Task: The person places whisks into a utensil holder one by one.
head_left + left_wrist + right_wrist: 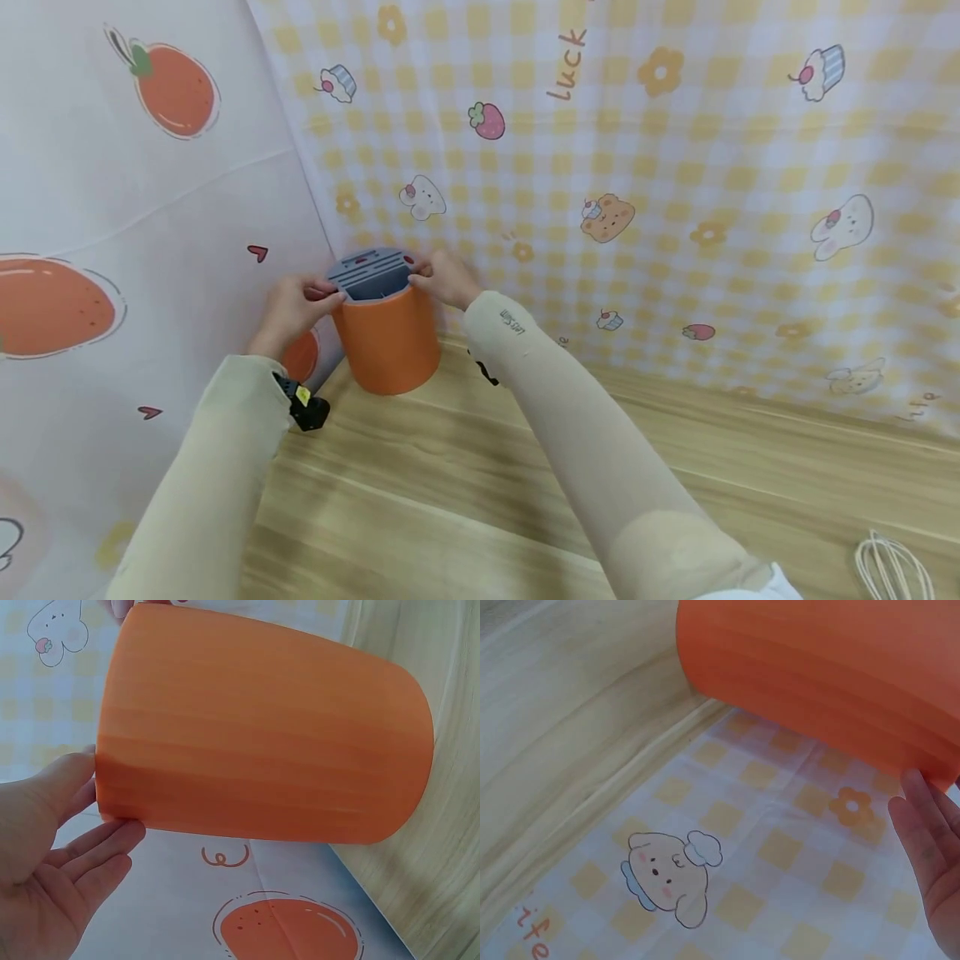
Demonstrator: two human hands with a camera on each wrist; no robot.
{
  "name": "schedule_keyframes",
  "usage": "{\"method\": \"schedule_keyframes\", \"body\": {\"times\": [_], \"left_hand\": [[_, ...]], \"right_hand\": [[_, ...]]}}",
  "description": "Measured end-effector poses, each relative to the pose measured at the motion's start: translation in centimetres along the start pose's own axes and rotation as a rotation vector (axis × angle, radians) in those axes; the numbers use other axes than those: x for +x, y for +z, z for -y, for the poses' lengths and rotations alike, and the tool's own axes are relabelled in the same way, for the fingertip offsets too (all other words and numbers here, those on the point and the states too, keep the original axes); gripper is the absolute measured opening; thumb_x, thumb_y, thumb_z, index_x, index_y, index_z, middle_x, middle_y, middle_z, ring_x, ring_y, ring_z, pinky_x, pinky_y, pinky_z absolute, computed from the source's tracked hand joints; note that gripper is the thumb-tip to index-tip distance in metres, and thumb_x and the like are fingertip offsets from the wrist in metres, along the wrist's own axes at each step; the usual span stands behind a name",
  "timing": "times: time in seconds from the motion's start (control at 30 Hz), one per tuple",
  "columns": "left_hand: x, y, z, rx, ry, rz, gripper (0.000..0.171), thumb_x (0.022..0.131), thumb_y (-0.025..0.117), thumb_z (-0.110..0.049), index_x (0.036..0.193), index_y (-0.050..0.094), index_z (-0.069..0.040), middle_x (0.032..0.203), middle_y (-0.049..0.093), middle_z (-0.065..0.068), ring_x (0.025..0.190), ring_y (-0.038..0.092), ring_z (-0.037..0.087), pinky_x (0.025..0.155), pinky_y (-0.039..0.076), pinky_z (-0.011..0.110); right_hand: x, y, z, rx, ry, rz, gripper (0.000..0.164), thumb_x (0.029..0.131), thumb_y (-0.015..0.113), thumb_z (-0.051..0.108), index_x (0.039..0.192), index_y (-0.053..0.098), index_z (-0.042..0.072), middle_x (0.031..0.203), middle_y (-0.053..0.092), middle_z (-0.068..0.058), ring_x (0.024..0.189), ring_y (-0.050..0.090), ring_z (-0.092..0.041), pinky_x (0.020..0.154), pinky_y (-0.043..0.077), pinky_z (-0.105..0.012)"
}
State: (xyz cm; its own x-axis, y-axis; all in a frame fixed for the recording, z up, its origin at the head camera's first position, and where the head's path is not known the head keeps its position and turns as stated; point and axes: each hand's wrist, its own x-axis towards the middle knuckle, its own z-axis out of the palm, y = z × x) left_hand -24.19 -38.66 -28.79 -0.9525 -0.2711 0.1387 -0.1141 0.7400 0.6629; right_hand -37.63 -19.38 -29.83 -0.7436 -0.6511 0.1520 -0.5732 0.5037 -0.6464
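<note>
Fingers of the left hand (288, 315) and right hand (448, 279) pinched opposite sides of the rim of an orange bin (386, 346), thumb and forefinger parted by little more than its wall; the left hand's remaining fingers extended loosely along the outside. The bin was at the far left of the counter (450, 475), in the corner between two hanging cloths. It stood upright, or nearly so, long axis close to vertical and mouth pointing up; a grey slotted top (367, 265) covered the far part, leaving a dark gap on the near side. Whether the counter bore its full weight could not be told. The step in hand appeared to be placing or steadying the bin; the next move probably called for level support before both pinches were released together. Beyond lay the fruit-printed cloth (202, 208) at left, the yellow-checked cloth (540, 167) at the far side, and a pale coiled cord (892, 568) at near right.
</note>
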Motion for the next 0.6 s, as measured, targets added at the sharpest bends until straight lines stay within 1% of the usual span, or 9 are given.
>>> {"method": "schedule_keyframes", "body": {"times": [0.17,0.23,0.3,0.4,0.47,0.6], "left_hand": [[0.0,0.3,-0.3,-0.007,0.012,-0.002,0.035,0.091,0.059,-0.019,0.112,0.058,0.008,0.107,0.057,0.025,0.093,0.055,0.034,0.080,0.051,0.040],[-0.1,0.3,-0.3,-0.018,0.027,-0.005,0.036,0.090,0.060,-0.019,0.112,0.058,0.009,0.107,0.057,0.025,0.092,0.055,0.033,0.077,0.052,0.034],[-0.1,0.4,-0.1,-0.026,0.047,-0.012,0.036,0.090,0.060,-0.019,0.112,0.058,0.010,0.107,0.058,0.026,0.092,0.056,0.033,0.072,0.052,0.025],[-0.2,0.4,0.2,-0.032,0.076,-0.025,0.037,0.089,0.060,-0.019,0.111,0.059,0.011,0.106,0.059,0.027,0.091,0.057,0.033,0.063,0.046,0.013],[-0.3,0.4,0.3,-0.031,0.086,-0.032,0.037,0.089,0.061,-0.019,0.111,0.060,0.011,0.106,0.059,0.027,0.090,0.057,0.032,0.060,0.043,0.010],[-0.3,0.8,0.2,-0.039,0.091,-0.036,0.039,0.088,0.062,-0.022,0.110,0.061,0.010,0.105,0.060,0.026,0.089,0.057,0.031,0.060,0.042,0.008]], "right_hand": [[-0.3,0.1,0.1,0.011,0.056,-0.049,0.027,0.088,0.063,0.023,0.111,0.067,0.009,0.106,0.066,-0.004,0.095,0.060,-0.012,0.077,0.048,-0.020],[-0.5,0.2,0.1,0.023,0.070,-0.063,0.027,0.088,0.064,0.023,0.110,0.068,0.009,0.105,0.066,-0.003,0.093,0.061,-0.012,0.076,0.049,-0.020],[-0.7,0.2,0.2,0.030,0.073,-0.077,0.027,0.087,0.064,0.023,0.109,0.068,0.009,0.104,0.067,-0.003,0.092,0.062,-0.011,0.075,0.049,-0.019],[-1.0,0.2,0.3,0.042,0.061,-0.097,0.027,0.086,0.066,0.022,0.109,0.069,0.008,0.103,0.067,-0.003,0.091,0.062,-0.011,0.075,0.049,-0.019],[-1.3,0.2,0.2,0.057,0.049,-0.101,0.027,0.086,0.066,0.021,0.109,0.069,0.007,0.103,0.067,-0.004,0.091,0.062,-0.012,0.076,0.049,-0.019],[-1.9,0.0,-0.3,0.079,0.036,-0.093,0.027,0.086,0.066,0.020,0.110,0.068,0.007,0.107,0.066,-0.004,0.093,0.062,-0.013,0.077,0.049,-0.020]]}}
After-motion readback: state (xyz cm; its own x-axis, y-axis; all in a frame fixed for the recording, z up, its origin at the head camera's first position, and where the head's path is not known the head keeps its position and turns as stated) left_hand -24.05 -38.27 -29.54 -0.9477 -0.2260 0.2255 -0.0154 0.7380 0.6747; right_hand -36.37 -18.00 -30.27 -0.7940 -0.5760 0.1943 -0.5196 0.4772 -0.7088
